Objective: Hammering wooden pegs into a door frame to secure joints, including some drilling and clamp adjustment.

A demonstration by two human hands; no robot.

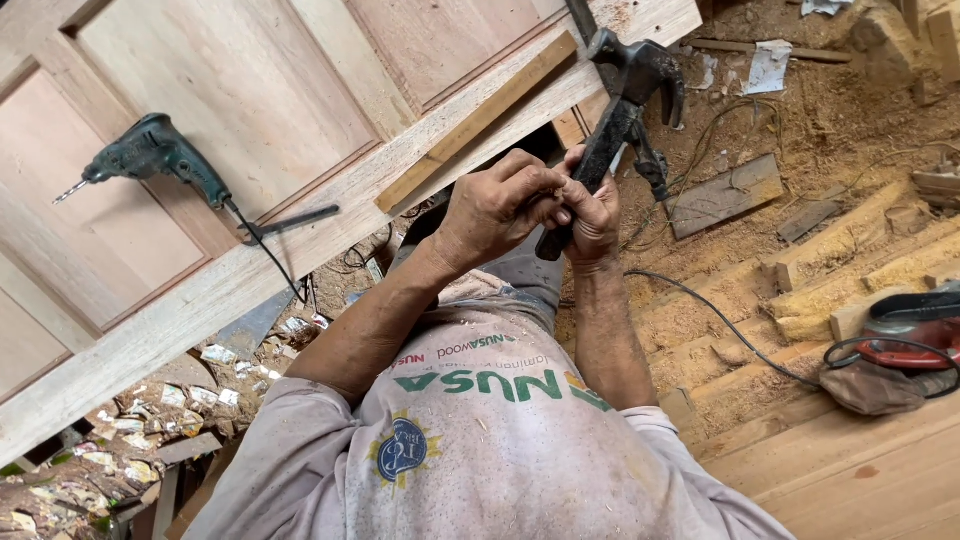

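Observation:
A black claw hammer [622, 110] is held in front of my waist, its head tilted up and to the right. My right hand [597, 218] is wrapped around the lower part of the handle. My left hand [497, 205] comes in from the left, its curled fingers pressed against the same handle and touching the right hand's fingers. Whether something small sits between the fingers is hidden. Below the hands are my dusty white printed shirt [480, 450] and grey trousers.
A large panelled wooden door [250, 90] lies at the upper left, with a green electric drill [150, 155] and a loose wooden strip [480, 120] on it. Sawdust, offcuts and a black cable [720, 320] cover the floor. A red power tool [910, 335] rests on stacked boards at the right.

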